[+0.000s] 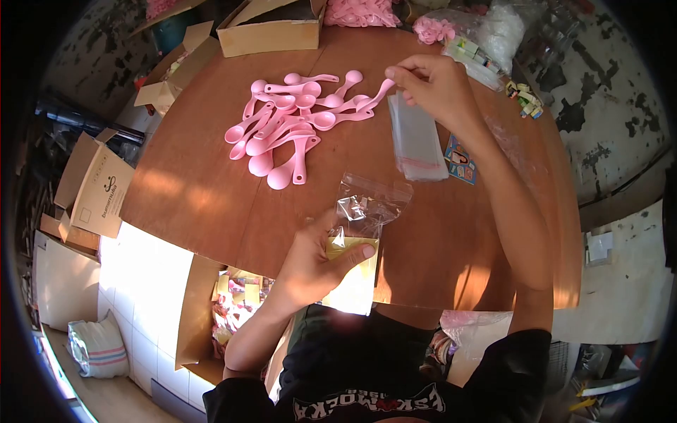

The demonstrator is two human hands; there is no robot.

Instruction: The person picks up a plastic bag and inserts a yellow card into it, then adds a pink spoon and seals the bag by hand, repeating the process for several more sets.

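Observation:
My left hand point(321, 264) grips a clear plastic bag point(372, 204) near the table's front edge, its thumb across the front. Inside the bag sits a pale yellow card point(356, 271), and the bag's top end stands loose above the fingers. At the right of a pile of pink spoons point(282, 127), my right hand point(430, 81) pinches the handle end of one pink spoon point(377, 95). That spoon slants down to the left toward the pile, where its far end overlaps other spoons. Below my right hand lies a stack of flat clear bags point(416, 137).
A small blue printed card point(460, 161) lies beside the bag stack. An open cardboard box point(268, 32) stands at the table's back edge, near pink items in plastic point(361, 13). Another carton point(197, 310), holding packed pieces, is below the front edge at left.

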